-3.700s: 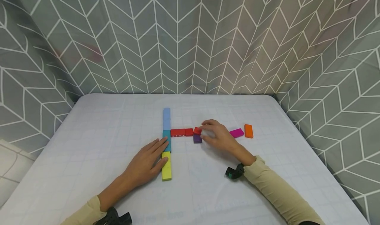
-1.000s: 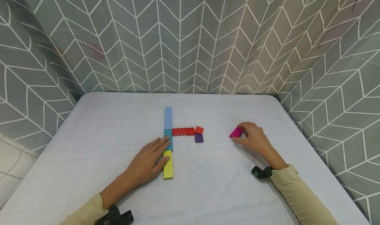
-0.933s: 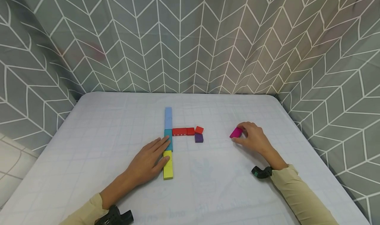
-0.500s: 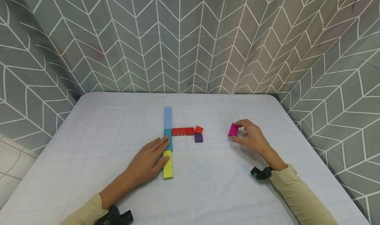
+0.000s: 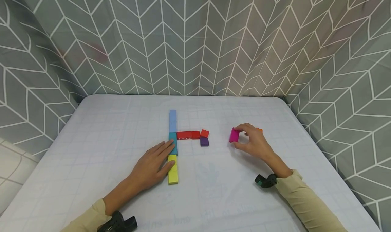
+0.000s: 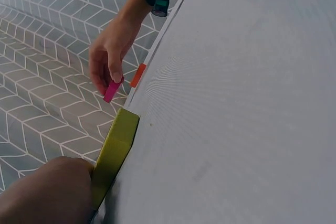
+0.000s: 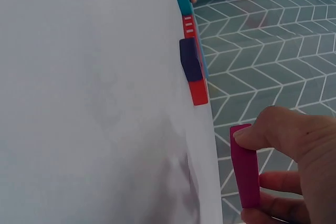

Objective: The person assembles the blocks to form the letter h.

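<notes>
My left hand (image 5: 151, 165) rests with its fingers extended over a teal block (image 5: 172, 136) and its thumb on a yellow block (image 5: 172, 177). A light blue block (image 5: 172, 121) continues that line at the far end. From the teal block a long red block (image 5: 184, 135) and a short red block (image 5: 196, 135) run rightward. Beyond them a tilted red block (image 5: 204, 133) touches a purple block (image 5: 204, 142). Between thumb and fingers, my right hand (image 5: 256, 143) pinches a magenta block (image 5: 234, 135), which looks raised off the table in the right wrist view.
Partly hidden behind the right hand lies an orange block (image 5: 259, 130). A white cloth covers the table (image 5: 122, 116), with a grey chevron curtain (image 5: 195, 41) along its back edge. Black cameras sit on both wrists.
The right hand left the tilted red block, took hold of the magenta block, turned it more upright in view and carried it left, exposing some of the orange block. My left hand stayed put.
</notes>
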Action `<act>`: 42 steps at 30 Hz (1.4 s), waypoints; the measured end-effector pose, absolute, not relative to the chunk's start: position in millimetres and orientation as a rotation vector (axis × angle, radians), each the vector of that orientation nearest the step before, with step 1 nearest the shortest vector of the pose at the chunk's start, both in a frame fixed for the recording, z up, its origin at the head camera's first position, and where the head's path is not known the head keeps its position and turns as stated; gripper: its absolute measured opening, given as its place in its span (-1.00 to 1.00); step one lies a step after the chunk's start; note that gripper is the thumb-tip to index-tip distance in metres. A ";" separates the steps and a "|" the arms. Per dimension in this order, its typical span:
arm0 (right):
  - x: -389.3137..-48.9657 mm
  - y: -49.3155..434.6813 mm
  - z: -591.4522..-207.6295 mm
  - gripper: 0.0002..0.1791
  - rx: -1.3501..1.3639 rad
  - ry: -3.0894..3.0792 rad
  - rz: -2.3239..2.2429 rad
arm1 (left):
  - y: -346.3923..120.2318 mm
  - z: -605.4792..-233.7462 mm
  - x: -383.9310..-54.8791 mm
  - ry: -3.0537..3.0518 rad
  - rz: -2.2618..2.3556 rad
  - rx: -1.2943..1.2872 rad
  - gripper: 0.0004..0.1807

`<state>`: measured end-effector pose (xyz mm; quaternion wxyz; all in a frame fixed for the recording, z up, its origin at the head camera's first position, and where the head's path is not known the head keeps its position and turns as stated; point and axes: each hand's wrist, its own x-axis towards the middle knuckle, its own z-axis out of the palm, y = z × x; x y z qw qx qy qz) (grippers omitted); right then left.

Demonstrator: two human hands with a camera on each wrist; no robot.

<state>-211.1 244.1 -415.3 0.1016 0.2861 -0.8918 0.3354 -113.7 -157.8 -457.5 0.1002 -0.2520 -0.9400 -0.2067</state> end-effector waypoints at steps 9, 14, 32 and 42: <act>-204.3 229.3 -414.4 -0.46 0.885 -2.688 0.995 | -156.2 -457.2 -114.5 -2.775 -0.608 -0.721 -0.26; -200.7 222.1 -413.4 -0.46 0.908 -2.685 0.993 | -156.4 -457.5 -114.4 -2.771 -0.613 -0.722 -0.26; -189.1 193.0 -415.5 -0.48 1.092 -2.640 1.068 | -158.3 -461.6 -115.2 -2.737 -0.623 -0.763 -0.33; -182.5 177.7 -421.7 -0.49 1.206 -2.652 1.054 | -157.1 -458.6 -113.7 -2.740 -0.645 -0.756 -0.34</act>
